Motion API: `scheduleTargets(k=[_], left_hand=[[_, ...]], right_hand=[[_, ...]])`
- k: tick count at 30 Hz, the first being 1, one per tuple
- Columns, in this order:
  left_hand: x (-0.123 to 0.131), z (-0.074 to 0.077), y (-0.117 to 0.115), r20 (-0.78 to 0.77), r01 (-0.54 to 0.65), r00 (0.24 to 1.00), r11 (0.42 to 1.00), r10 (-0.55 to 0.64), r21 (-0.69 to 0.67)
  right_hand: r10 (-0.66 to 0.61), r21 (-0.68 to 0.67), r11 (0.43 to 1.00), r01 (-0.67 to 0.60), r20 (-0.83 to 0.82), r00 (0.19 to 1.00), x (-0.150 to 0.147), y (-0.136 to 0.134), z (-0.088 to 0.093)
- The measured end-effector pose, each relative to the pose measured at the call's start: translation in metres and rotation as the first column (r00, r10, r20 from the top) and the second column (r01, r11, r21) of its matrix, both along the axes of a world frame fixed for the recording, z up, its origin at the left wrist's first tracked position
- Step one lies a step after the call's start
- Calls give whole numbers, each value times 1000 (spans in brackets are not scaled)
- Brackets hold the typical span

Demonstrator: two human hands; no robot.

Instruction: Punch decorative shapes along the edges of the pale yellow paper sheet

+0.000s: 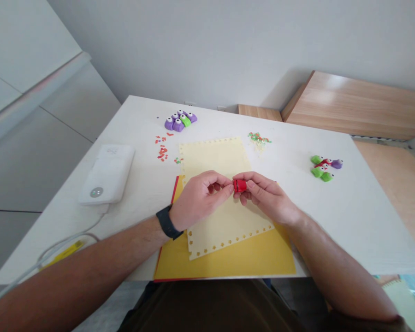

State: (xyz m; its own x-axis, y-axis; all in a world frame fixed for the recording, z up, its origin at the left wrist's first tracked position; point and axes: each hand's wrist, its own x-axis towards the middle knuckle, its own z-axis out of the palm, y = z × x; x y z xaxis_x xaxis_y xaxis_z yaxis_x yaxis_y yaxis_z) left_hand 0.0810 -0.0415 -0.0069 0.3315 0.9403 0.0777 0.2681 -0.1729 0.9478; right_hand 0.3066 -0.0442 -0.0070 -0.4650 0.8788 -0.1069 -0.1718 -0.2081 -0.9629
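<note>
Over the paper, my right hand (pixel 268 193) is closed around a small red paper punch (pixel 240 185), its thumb and fingers gripping the right end. My left hand (pixel 205 193) pinches at the punch's left end, thumb and forefinger pressed together there. Whether a tiny bit of paper is between those fingertips cannot be made out. Beneath both hands lies a cream sheet (pixel 214 159) with small flower-shaped holes along its edges. It rests at an angle on a larger yellow sheet (pixel 228 263), with a red edge showing under that.
Purple and green punches with eyes (pixel 178 124) sit at the back left; green, red and purple ones (pixel 323 169) at the right. Red paper cut-outs (pixel 162 152) and mixed confetti (pixel 259 138) lie scattered. A white device (pixel 107 175) with a cable stands left, near a yellow tool (pixel 64 253).
</note>
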Motion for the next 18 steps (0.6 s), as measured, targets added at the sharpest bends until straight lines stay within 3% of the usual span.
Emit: scheduleTargets(k=[18], left_hand=[[-2,3,0,-6,50,999,997,-50,-64]], right_hand=[[34,-13,999,-35,-28,999,-3,-1,-2]])
